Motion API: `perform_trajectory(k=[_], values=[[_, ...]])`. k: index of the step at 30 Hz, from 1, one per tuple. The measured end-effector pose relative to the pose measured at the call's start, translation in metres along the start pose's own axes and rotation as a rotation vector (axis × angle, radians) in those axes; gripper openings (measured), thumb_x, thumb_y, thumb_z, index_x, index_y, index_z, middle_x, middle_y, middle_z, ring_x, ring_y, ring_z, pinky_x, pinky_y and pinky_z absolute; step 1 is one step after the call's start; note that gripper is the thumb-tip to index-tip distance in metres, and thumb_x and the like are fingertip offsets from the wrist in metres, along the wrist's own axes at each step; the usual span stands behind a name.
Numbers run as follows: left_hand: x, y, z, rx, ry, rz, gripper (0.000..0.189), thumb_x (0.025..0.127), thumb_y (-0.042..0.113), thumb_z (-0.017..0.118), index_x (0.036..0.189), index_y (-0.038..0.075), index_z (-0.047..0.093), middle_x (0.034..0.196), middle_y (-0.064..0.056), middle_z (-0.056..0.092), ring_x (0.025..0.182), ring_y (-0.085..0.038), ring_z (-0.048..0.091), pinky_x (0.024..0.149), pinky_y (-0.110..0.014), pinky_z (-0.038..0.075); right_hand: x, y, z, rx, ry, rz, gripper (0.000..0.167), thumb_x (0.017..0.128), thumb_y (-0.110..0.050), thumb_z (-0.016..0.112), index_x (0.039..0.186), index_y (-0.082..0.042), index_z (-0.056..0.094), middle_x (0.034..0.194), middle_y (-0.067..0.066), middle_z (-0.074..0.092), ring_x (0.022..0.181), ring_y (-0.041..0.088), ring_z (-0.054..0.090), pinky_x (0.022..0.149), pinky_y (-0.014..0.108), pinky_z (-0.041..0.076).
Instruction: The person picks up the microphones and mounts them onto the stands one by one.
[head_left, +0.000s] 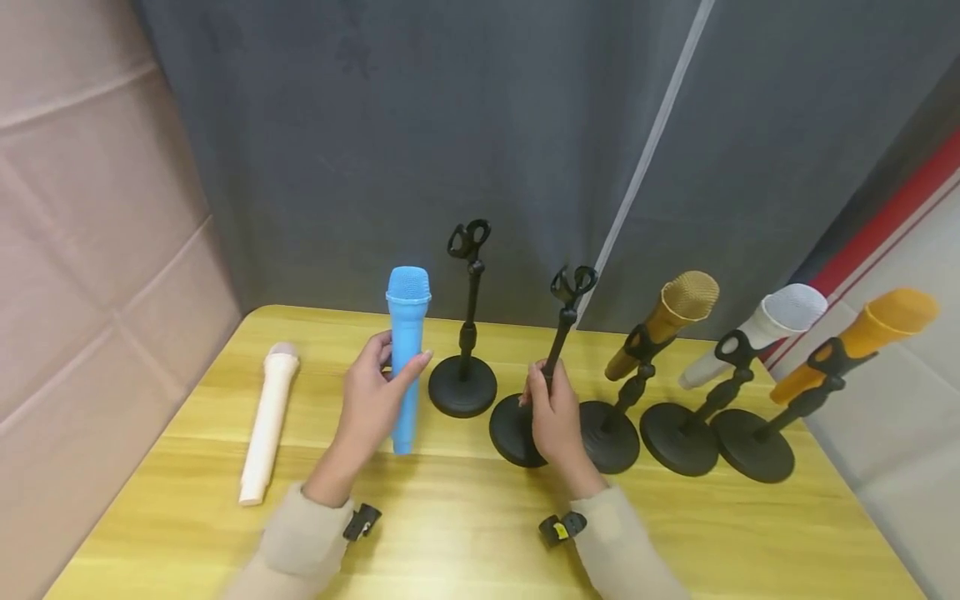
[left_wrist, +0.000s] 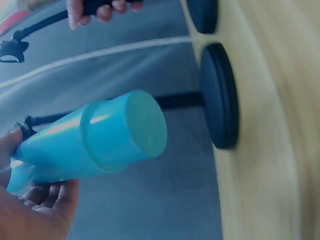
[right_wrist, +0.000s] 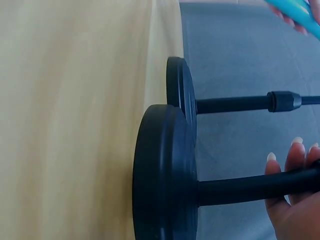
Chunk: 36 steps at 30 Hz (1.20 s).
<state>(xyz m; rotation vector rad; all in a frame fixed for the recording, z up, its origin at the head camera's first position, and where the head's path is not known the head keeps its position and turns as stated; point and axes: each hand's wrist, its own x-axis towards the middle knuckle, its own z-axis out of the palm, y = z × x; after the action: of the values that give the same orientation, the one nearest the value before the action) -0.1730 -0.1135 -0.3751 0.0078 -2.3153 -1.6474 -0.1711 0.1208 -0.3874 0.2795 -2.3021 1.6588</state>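
A blue microphone (head_left: 408, 325) stands nearly upright in my left hand (head_left: 372, 392), its mesh head at the top and thumb across the front. In the left wrist view the microphone's flat lower end (left_wrist: 145, 124) faces the camera, raised off the table. My right hand (head_left: 557, 412) grips the pole of a black microphone stand (head_left: 517, 433), below its vacant clip (head_left: 573, 285). In the right wrist view the fingers (right_wrist: 295, 157) wrap that pole above the round base (right_wrist: 165, 175). Another black stand (head_left: 462, 387) with a vacant clip rises between the two hands.
A white microphone (head_left: 268, 425) lies on the wooden table (head_left: 450, 525) at the left. To the right, several stands hold a gold microphone (head_left: 686, 302), a white and silver microphone (head_left: 787, 312) and an orange microphone (head_left: 892, 321). A grey curtain (head_left: 420, 150) hangs behind the table.
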Motion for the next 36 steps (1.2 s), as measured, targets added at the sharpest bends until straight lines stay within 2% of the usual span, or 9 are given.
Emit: perform_trajectory(k=[7,12,15,20,22,26,29,32,36], values=[[-0.001,0.016,0.019,-0.154,-0.022,0.054,0.061,0.098,0.039,0.066,0.144,0.008,0.041,0.114,-0.014,0.067,0.095,-0.026,0.071,0.088,-0.041,0.058,-0.012,0.0,0.005,0.007,0.026,-0.041,0.019,0.108,-0.01,0.045,0.1,0.006,0.052,0.074,0.025,0.057,0.067,0.036,0.058,0.066,0.029,0.054],[-0.001,0.03,0.026,-0.124,-0.062,0.101,0.055,0.102,0.035,0.061,0.145,0.008,0.04,0.112,-0.014,0.064,0.089,-0.025,0.066,0.084,-0.038,0.055,-0.019,-0.002,0.009,0.006,0.041,-0.055,0.013,0.106,-0.005,0.046,0.098,0.003,0.052,0.072,0.023,0.055,0.063,0.032,0.058,0.064,0.03,0.055],[-0.002,0.038,0.031,-0.11,-0.059,0.126,0.053,0.102,0.034,0.06,0.143,0.007,0.042,0.109,-0.013,0.064,0.087,-0.024,0.064,0.081,-0.037,0.054,-0.021,0.008,0.012,-0.005,0.051,-0.048,0.012,0.106,-0.005,0.047,0.099,0.003,0.053,0.071,0.022,0.056,0.062,0.031,0.058,0.064,0.03,0.055],[-0.001,0.048,0.038,-0.177,-0.051,0.164,0.048,0.104,0.029,0.058,0.142,0.005,0.041,0.107,-0.014,0.062,0.087,-0.025,0.062,0.082,-0.039,0.055,-0.026,0.026,0.019,-0.001,0.066,-0.07,0.011,0.106,-0.009,0.049,0.1,-0.001,0.055,0.068,0.014,0.058,0.061,0.025,0.059,0.063,0.026,0.053],[0.0,0.05,0.04,-0.197,-0.054,0.19,0.046,0.105,0.027,0.056,0.142,0.005,0.04,0.107,-0.014,0.061,0.087,-0.025,0.061,0.083,-0.04,0.055,-0.03,0.026,0.021,0.011,0.064,-0.099,0.01,0.106,-0.01,0.05,0.1,-0.003,0.055,0.067,0.011,0.058,0.06,0.022,0.059,0.062,0.025,0.053],[0.002,0.053,0.042,-0.229,-0.07,0.237,0.044,0.107,0.026,0.052,0.142,0.005,0.038,0.104,-0.015,0.058,0.088,-0.025,0.058,0.082,-0.036,0.053,-0.037,0.024,0.025,0.039,0.047,-0.141,0.01,0.106,-0.011,0.05,0.099,-0.006,0.055,0.066,0.007,0.057,0.058,0.018,0.059,0.061,0.027,0.053],[0.003,0.059,0.043,-0.296,-0.096,0.277,0.043,0.109,0.026,0.043,0.143,0.003,0.034,0.103,-0.018,0.056,0.088,-0.027,0.055,0.081,-0.036,0.051,-0.042,0.023,0.028,0.052,0.045,-0.15,0.01,0.106,-0.01,0.05,0.098,-0.006,0.055,0.065,0.007,0.056,0.057,0.018,0.058,0.059,0.027,0.054],[0.005,0.069,0.045,-0.358,-0.131,0.309,0.047,0.107,0.028,0.033,0.145,0.002,0.03,0.105,-0.02,0.054,0.089,-0.027,0.054,0.081,-0.041,0.05,-0.047,0.022,0.031,0.06,0.058,-0.159,0.009,0.105,-0.008,0.051,0.099,-0.003,0.056,0.063,0.008,0.056,0.056,0.019,0.058,0.058,0.027,0.053],[0.008,0.084,0.049,-0.377,-0.184,0.35,0.058,0.1,0.033,0.034,0.149,0.002,0.026,0.11,-0.022,0.052,0.094,-0.031,0.053,0.083,-0.042,0.047,-0.051,0.02,0.035,0.054,0.076,-0.198,0.005,0.103,-0.003,0.053,0.099,-0.001,0.056,0.061,0.008,0.056,0.054,0.019,0.057,0.056,0.025,0.052]])
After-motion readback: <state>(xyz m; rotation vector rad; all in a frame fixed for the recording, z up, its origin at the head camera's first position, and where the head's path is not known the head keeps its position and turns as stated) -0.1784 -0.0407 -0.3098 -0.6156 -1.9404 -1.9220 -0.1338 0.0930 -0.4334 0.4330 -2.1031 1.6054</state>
